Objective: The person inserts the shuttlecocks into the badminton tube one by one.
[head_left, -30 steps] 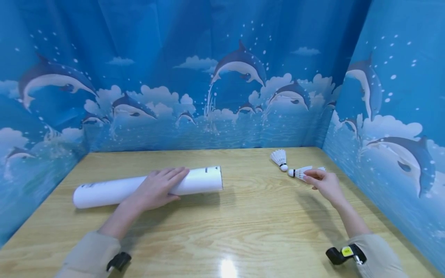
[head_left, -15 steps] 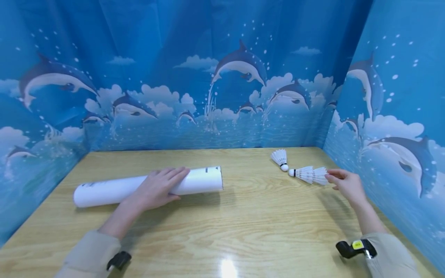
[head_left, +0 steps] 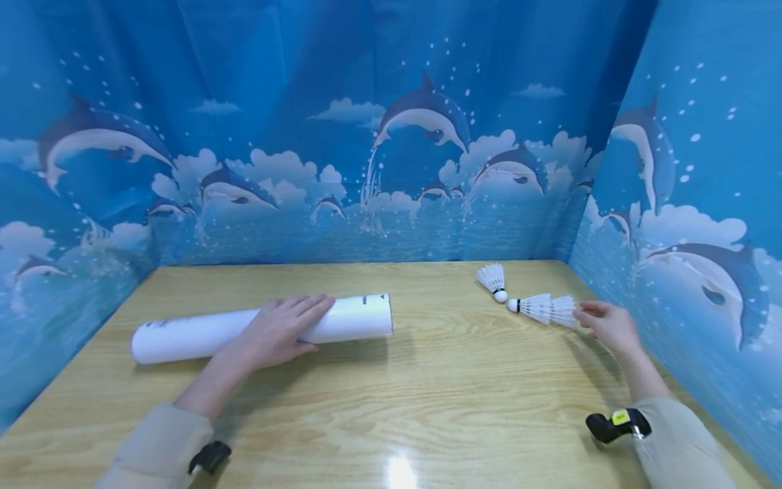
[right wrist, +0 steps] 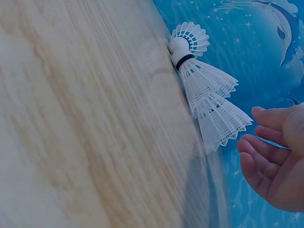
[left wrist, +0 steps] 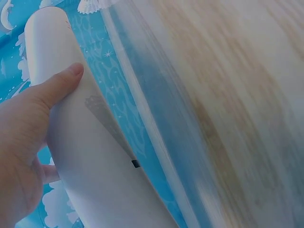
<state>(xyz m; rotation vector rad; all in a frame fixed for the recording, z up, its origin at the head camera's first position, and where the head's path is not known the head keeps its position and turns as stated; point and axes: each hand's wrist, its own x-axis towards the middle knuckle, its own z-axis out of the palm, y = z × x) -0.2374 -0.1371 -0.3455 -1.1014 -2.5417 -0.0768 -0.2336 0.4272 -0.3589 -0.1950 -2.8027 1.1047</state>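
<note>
From above, my left hand (head_left: 282,334) lies over the white tube (head_left: 201,334); the left wrist view shows the grip better: thumb along one side, a finger coming round the other. That view also shows a grey printed shuttlecock (left wrist: 111,126) on the tube's side, while the head view shows small dark marks near its right end. Seen from the head, my right hand (head_left: 613,331) seems to meet the open skirt of the nested shuttlecocks (head_left: 540,308); the right wrist view shows a slim gap, my fingers loosely bent and just beside it.

I count one tube and three real shuttlecocks: two nested, with one cork showing, and a lone shuttlecock (head_left: 491,278), its cork so near theirs that I cannot tell whether they touch.

The tube lies slightly aslant on the left half of the table (head_left: 440,394), one end near the left edge, the other reaching about the middle. All three shuttlecocks sit toward the far right corner, the lone one nearer the far edge; my right hand is near the right edge. A broad stretch of wood separates tube and corks.
</note>
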